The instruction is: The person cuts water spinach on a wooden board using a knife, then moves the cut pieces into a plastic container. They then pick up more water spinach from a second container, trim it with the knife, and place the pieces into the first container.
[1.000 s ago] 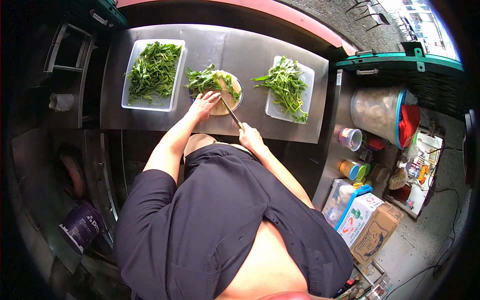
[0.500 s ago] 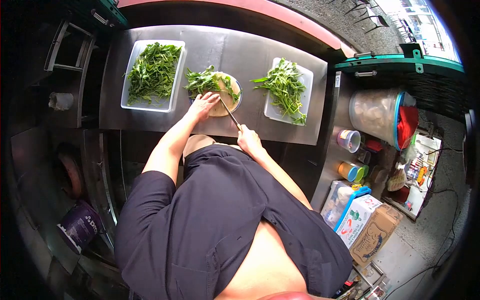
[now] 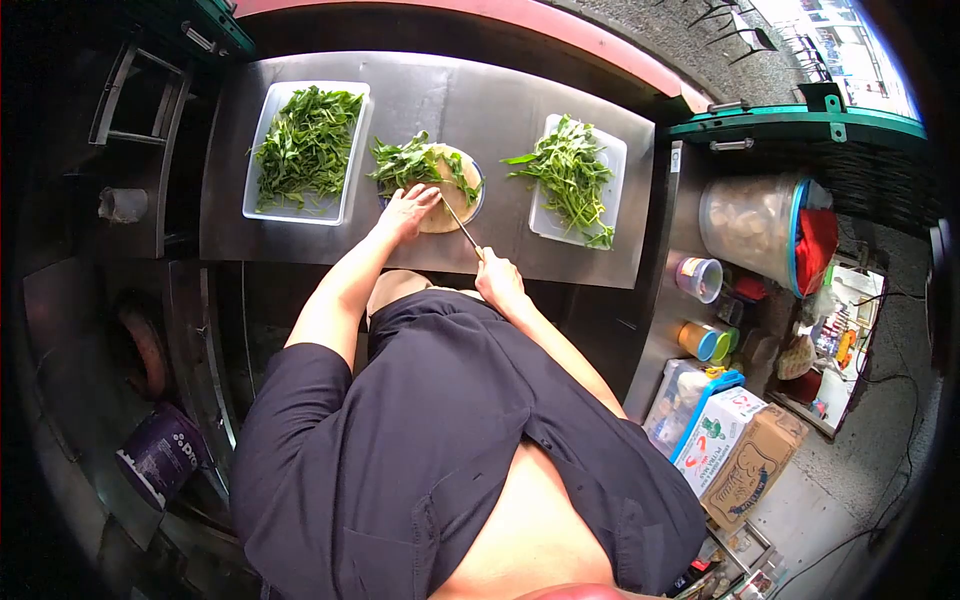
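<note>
My right hand (image 3: 499, 279) is wrapped round the handle of a knife (image 3: 460, 222), whose blade reaches up and left onto a round wooden board (image 3: 437, 220). Leafy greens (image 3: 405, 160) lie across the board and over its left edge. My left hand (image 3: 408, 212) presses on the greens at the board's lower left, near the knife tip; whether its fingers grip any stems is too small to tell. On the left a white tray (image 3: 349, 190) holds a pile of cut greens (image 3: 305, 150). Longer greens (image 3: 570, 175) fill a second white tray (image 3: 614, 165) on the right.
Everything rests on a steel table (image 3: 450, 95). To the right stand a large clear tub (image 3: 745, 225), small jars (image 3: 700, 280), a blue-lidded container (image 3: 680, 395) and cardboard boxes (image 3: 755, 465). A purple bucket (image 3: 160, 455) is at the lower left.
</note>
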### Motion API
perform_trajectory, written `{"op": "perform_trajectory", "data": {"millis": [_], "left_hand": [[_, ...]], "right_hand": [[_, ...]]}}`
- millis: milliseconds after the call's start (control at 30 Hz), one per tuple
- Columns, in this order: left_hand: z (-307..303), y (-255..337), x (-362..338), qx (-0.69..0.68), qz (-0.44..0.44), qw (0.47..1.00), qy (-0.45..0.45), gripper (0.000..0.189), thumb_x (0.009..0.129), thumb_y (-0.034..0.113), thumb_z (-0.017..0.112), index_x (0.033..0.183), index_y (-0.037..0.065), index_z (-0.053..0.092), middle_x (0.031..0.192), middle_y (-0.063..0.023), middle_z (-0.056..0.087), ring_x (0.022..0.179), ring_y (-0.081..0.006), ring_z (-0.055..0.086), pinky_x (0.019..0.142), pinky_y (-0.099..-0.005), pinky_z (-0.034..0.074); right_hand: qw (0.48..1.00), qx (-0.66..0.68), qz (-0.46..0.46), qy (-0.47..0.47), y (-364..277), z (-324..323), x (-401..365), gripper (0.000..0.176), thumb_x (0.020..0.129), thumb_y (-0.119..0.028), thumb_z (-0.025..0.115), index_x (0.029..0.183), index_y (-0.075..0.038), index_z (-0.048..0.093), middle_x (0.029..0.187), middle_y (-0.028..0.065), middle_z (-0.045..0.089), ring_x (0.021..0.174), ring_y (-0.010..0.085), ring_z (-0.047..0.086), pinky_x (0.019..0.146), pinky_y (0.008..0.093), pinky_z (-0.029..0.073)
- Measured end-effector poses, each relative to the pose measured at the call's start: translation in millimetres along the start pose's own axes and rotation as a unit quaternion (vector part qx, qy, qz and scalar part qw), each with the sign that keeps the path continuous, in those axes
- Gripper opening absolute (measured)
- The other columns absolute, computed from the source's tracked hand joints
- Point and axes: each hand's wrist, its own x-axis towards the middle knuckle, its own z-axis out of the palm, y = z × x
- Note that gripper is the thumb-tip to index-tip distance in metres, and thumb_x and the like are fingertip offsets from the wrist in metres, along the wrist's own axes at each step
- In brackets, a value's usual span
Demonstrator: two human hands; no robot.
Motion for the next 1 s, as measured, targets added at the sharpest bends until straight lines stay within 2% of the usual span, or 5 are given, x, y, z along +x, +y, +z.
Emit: {"op": "perform_trajectory", "data": {"millis": [433,533,833,900,1000], "left_hand": [[0.1,2.0,0.2,-0.003,-0.002,1.0,0.005,0.09,0.076,-0.004,0.064,0.159,0.014,0.036,0.166,-0.0024,0.032,0.154,-0.0249,0.028,0.115,-0.0476,0.034],[2.0,1.0,1.1,0.014,-0.006,1.0,-0.008,0.094,0.076,0.005,0.073,0.161,0.017,0.033,0.168,0.0009,0.029,0.154,-0.0235,0.027,0.118,-0.0518,0.034],[0.7,1.4,-0.2,0.008,0.0,1.0,0.006,0.097,0.071,0.003,0.073,0.159,0.016,0.036,0.166,-0.0011,0.032,0.152,-0.0247,0.03,0.112,-0.0456,0.036],[1.1,1.3,1.6,0.02,-0.008,1.0,-0.014,0.099,0.073,0.008,0.079,0.161,0.017,0.034,0.168,0.0018,0.028,0.155,-0.0231,0.026,0.116,-0.0515,0.035],[3.2,1.7,0.8,0.026,-0.008,1.0,0.002,0.1,0.072,0.009,0.079,0.161,0.017,0.034,0.168,0.0023,0.028,0.154,-0.0227,0.026,0.116,-0.0518,0.035]], "right_hand": [[0.999,0.007,0.023,-0.029,-16.6,-0.2,10.0,0.025,0.103,-0.018,0.046,0.115,0.001,0.057,0.099,0.0316,0.071,0.097,0.0493,0.07,0.087,0.0573,0.056],[0.999,-0.002,0.023,-0.033,-23.7,-6.2,12.3,0.025,0.1,-0.015,0.047,0.114,0.002,0.058,0.1,0.0317,0.071,0.097,0.0494,0.07,0.088,0.0566,0.056],[0.999,-0.018,-0.009,-0.038,-32.5,-10.8,14.6,0.025,0.1,-0.015,0.048,0.111,0.005,0.058,0.1,0.034,0.071,0.098,0.0488,0.071,0.088,0.0559,0.056],[0.999,-0.013,0.01,-0.048,-35.4,-12.6,13.2,0.027,0.1,-0.016,0.048,0.113,0.005,0.058,0.103,0.0336,0.07,0.1,0.0487,0.07,0.09,0.0552,0.056],[0.998,-0.007,0.026,-0.064,-36.8,-17.1,12.1,0.029,0.101,-0.017,0.048,0.117,0.005,0.058,0.108,0.0333,0.07,0.105,0.048,0.069,0.093,0.0542,0.055]]}}
